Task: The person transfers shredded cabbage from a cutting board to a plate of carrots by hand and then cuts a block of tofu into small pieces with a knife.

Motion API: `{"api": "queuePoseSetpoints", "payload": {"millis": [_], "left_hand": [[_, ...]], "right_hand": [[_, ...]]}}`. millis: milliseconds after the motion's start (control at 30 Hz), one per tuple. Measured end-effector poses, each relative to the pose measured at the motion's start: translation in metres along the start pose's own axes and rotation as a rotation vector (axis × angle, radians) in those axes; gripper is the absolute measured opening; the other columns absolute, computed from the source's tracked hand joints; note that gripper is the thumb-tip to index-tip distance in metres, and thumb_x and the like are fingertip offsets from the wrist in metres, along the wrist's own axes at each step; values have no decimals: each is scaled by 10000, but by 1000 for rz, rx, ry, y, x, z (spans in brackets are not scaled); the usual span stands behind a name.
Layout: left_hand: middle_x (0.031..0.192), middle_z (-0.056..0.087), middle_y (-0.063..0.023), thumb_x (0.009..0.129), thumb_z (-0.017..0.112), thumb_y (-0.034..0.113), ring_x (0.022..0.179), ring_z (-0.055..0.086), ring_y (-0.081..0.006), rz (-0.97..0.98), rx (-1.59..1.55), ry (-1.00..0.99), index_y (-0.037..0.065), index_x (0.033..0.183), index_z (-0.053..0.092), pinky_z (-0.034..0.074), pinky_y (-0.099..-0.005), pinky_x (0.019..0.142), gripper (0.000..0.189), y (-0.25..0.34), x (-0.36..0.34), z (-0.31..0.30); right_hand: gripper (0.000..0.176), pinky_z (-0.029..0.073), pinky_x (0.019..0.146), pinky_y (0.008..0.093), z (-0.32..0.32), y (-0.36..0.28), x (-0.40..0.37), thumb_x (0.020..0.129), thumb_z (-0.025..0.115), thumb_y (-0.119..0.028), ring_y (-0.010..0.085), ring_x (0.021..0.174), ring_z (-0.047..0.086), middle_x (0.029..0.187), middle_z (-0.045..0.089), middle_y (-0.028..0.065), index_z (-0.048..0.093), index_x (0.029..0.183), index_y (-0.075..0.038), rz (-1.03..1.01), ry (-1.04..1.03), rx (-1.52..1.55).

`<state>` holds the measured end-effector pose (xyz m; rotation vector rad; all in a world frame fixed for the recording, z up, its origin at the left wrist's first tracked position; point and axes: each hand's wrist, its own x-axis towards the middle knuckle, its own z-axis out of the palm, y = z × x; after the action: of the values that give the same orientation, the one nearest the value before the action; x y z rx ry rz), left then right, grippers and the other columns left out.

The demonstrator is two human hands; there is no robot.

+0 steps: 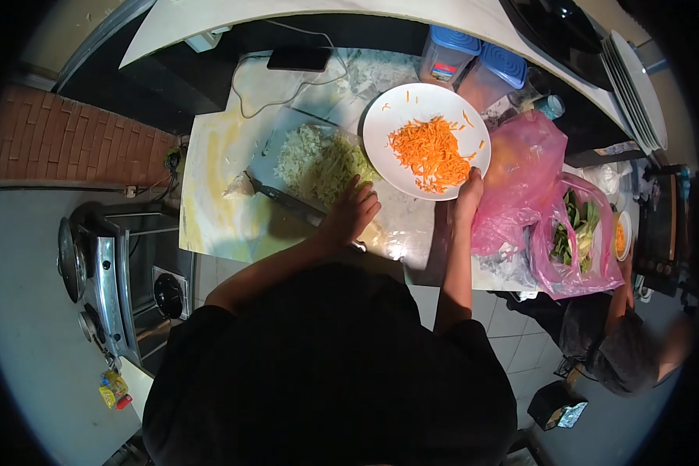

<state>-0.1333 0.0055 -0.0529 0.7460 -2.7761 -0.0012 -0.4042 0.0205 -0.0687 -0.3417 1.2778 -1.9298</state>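
Observation:
My right hand (468, 199) grips the near right rim of a white plate (380, 147), thumb on top. A heap of shredded carrot (429, 153) lies on the plate, with a few loose strands near its far edge. My left hand (352, 211) is at the near right edge of a pile of shredded cabbage (314, 161), fingers stretched out and apart. The pile rests on what looks like a clear board on the counter. A dark knife (287, 202) lies slantwise in front of the pile, partly hidden by my left forearm. A pale vegetable piece (239, 186) sits by its left end.
Pink plastic bags (520, 167) stand right of the plate, one holding leafy greens (575, 233). Behind are blue-lidded containers (449, 56) and a black phone (298, 59) with a cable. A stove (109, 272) is at left. Another person (617, 349) is at the right beside a bowl (623, 235).

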Motion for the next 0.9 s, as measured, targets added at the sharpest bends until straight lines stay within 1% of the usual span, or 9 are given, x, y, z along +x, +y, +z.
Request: {"api": "queuePoseSetpoints", "payload": {"millis": [33, 100, 133, 200, 333, 400, 500, 733, 900], "left_hand": [[1053, 585, -43, 826, 538, 160, 1243, 488, -228, 4, -4, -2, 105, 960, 620, 240, -493, 1192, 167, 1, 2, 1], [1192, 598, -33, 799, 596, 143, 1302, 452, -233, -30, -14, 3, 101, 1016, 637, 163, -536, 1195, 224, 6, 6, 2], [1192, 598, -33, 799, 596, 143, 1302, 452, -233, -37, -15, 5, 101, 1016, 637, 163, -536, 1195, 224, 8, 9, 1], [1247, 593, -38, 789, 620, 138, 1336, 428, -242, -21, 0, 61, 95, 1109, 649, 137, -542, 1198, 324, 5, 17, -3], [1308, 579, -30, 835, 603, 187, 1360, 409, -230, -68, 54, 83, 106, 1144, 662, 182, -518, 1197, 325, -4, 25, 8], [1361, 546, -35, 827, 651, 238, 1397, 361, -244, -115, 43, 1, 106, 1240, 637, 179, -521, 1196, 433, -10, 24, 11], [1405, 512, -41, 824, 679, 264, 1424, 320, -255, -141, 32, 12, 103, 1256, 624, 179, -523, 1196, 465, -12, 21, 12], [1465, 454, -61, 828, 680, 237, 1435, 305, -271, -166, -1, 19, 100, 1264, 616, 203, -532, 1186, 462, -11, 17, 14], [1515, 378, -134, 854, 661, 203, 1447, 287, -301, -196, -187, 20, 100, 1321, 564, 237, -530, 1170, 487, -15, 2, -21]], "right_hand": [[451, 393, 1052, 377, 1, -1, 0, 1044, 358, -251, 255, 1243, 517, 1344, 527, 174, 412, 1370, 55, -1, 6, -1], [450, 397, 1047, 384, -1, -1, -4, 1042, 351, -250, 259, 1240, 521, 1344, 528, 174, 415, 1367, 55, 18, 61, -67], [450, 397, 1047, 384, -4, -2, -4, 1042, 351, -250, 259, 1240, 521, 1344, 528, 174, 415, 1367, 55, 20, 56, -71], [451, 390, 1052, 389, -9, 2, 1, 1042, 351, -257, 262, 1246, 516, 1351, 524, 178, 419, 1365, 51, 40, 6, 36], [465, 375, 1070, 389, -22, 3, 7, 1045, 354, -274, 262, 1270, 498, 1372, 512, 177, 416, 1375, 47, 16, 3, -9], [489, 358, 1089, 383, -23, 2, 1, 1050, 353, -292, 261, 1290, 485, 1399, 499, 168, 396, 1405, 41, -39, 21, -18], [514, 345, 1103, 381, -34, 6, 1, 1053, 354, -307, 258, 1305, 474, 1420, 487, 156, 373, 1434, 36, -33, -21, 15], [514, 340, 1103, 379, -43, 6, -2, 1055, 347, -311, 256, 1305, 470, 1420, 489, 149, 384, 1437, 30, -10, 12, -87], [501, 343, 1099, 377, -32, 5, -5, 1056, 341, -294, 253, 1297, 473, 1412, 495, 143, 383, 1435, 31, -44, 34, -64]]}}
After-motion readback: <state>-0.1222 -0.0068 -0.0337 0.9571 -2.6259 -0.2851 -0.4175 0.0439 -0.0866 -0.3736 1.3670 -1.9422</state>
